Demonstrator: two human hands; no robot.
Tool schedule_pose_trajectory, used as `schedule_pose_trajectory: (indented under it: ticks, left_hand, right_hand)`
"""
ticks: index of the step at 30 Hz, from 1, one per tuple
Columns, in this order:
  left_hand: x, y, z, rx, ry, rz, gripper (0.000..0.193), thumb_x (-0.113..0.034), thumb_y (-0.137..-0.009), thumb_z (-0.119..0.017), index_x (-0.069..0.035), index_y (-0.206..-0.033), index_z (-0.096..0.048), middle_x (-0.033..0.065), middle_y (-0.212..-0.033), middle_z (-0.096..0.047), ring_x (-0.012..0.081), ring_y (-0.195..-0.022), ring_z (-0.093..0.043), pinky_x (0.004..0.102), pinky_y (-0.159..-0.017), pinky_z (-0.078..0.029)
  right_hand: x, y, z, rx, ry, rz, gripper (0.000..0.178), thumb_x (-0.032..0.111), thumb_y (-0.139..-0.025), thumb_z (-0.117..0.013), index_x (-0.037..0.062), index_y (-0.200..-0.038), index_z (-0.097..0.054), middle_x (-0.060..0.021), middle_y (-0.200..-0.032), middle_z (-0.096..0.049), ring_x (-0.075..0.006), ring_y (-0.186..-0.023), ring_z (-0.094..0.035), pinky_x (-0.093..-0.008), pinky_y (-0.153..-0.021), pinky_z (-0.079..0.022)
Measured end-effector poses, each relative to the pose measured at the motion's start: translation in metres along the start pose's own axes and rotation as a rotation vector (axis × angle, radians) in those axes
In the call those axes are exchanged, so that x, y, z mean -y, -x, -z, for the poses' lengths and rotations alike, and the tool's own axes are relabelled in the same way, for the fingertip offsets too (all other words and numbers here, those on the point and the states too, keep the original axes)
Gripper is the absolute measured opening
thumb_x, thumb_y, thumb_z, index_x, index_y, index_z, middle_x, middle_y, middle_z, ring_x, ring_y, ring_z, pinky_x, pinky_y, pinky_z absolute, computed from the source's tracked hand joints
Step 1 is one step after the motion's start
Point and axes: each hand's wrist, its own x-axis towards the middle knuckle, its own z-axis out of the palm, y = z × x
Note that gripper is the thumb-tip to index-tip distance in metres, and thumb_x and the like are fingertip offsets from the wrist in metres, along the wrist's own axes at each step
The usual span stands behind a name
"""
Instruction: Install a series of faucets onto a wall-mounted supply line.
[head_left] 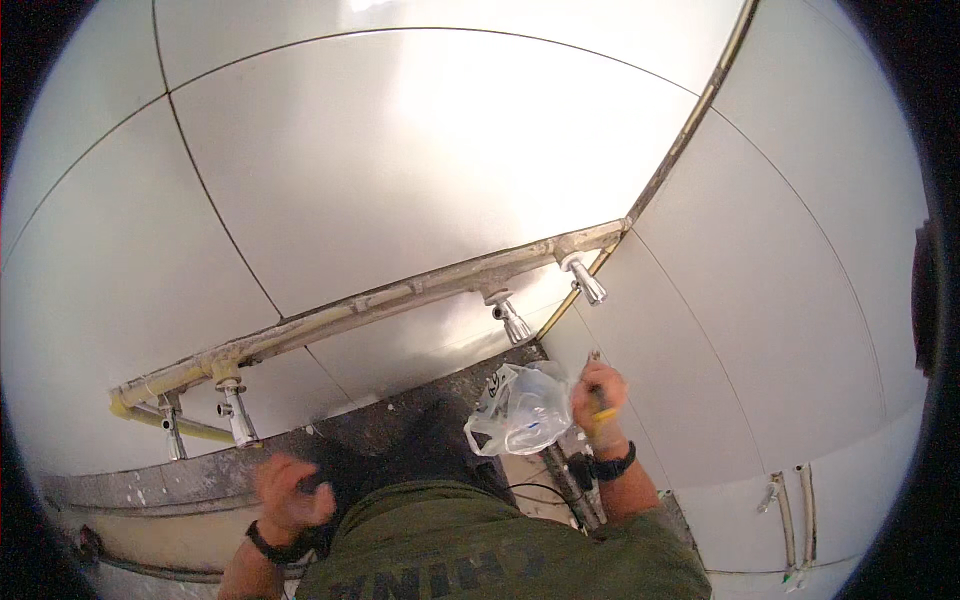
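Note:
My right hand [600, 393] is closed round a small tool with a yellow and black handle [604, 414]; its exact kind does not show. A clear plastic bag [525, 408] with pale contents is just left of that hand; whether it touches the hand is unclear. My left hand [290, 492], blurred, is curled in front of my body around something dark [315, 480] that I cannot make out. Ahead of me, chrome angle valves stick out below a wall channel: one valve [238, 415] lies nearest my left hand, another [513, 322] above the bag.
A rough open channel with a pipe [400, 292] runs across the white tiled wall [430, 140] to the corner. A dark, stained ledge [400, 400] lies below it. Two pale pipes [797, 515] stand at the lower right wall. Another chrome valve [588, 282] sits near the corner.

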Motion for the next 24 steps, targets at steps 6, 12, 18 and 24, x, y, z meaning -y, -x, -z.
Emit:
schedule_pose_trajectory:
  ticks: [6,12,18,24]
  left_hand:
    - [-0.05,-0.076,-0.144,1.187,0.929,0.838,0.053,-0.048,-0.09,-0.044,-0.002,-0.117,-0.048,0.0051,-0.093,-0.059,0.013,-0.077,-0.056,0.027,-0.068,-0.047]
    - [-0.07,-0.052,-0.266,1.277,1.133,0.881,0.04,-0.045,-0.084,-0.058,-0.008,-0.099,-0.051,-0.0021,-0.065,-0.05,0.0093,-0.054,-0.049,0.0278,-0.048,-0.041]
    - [-0.051,-0.034,-0.281,1.06,0.863,0.838,0.026,-0.033,-0.086,-0.057,-0.012,-0.1,-0.049,-0.003,-0.064,-0.045,0.0073,-0.052,-0.043,0.0261,-0.046,-0.037]
    - [-0.028,-0.064,-0.323,0.889,0.984,0.589,0.02,-0.027,-0.09,-0.053,-0.01,-0.095,-0.043,-0.0015,-0.067,-0.044,0.007,-0.053,-0.041,0.0248,-0.047,-0.035]
  right_hand:
    - [-0.015,-0.035,-0.029,0.454,0.01,0.811,0.014,0.019,-0.061,-0.062,0.014,-0.068,-0.051,0.0027,-0.062,-0.045,-0.0143,-0.057,-0.049,-0.0283,-0.048,-0.038]
    - [-0.028,-0.025,-0.025,0.541,0.062,0.93,0.015,0.02,-0.06,-0.057,0.0149,-0.072,-0.05,0.0032,-0.066,-0.046,-0.013,-0.059,-0.048,-0.026,-0.053,-0.038]
    - [-0.016,-0.022,-0.007,0.69,0.261,0.27,0.063,0.022,-0.061,-0.071,0.0046,-0.118,-0.049,-0.019,-0.128,-0.038,-0.0353,-0.12,-0.036,-0.0439,-0.104,-0.025]
    - [-0.049,-0.006,-0.033,0.138,-0.357,-0.829,0.076,0.024,-0.075,-0.069,-0.005,-0.131,-0.027,-0.0248,-0.125,-0.04,-0.0321,-0.111,-0.046,-0.0402,-0.09,-0.041]
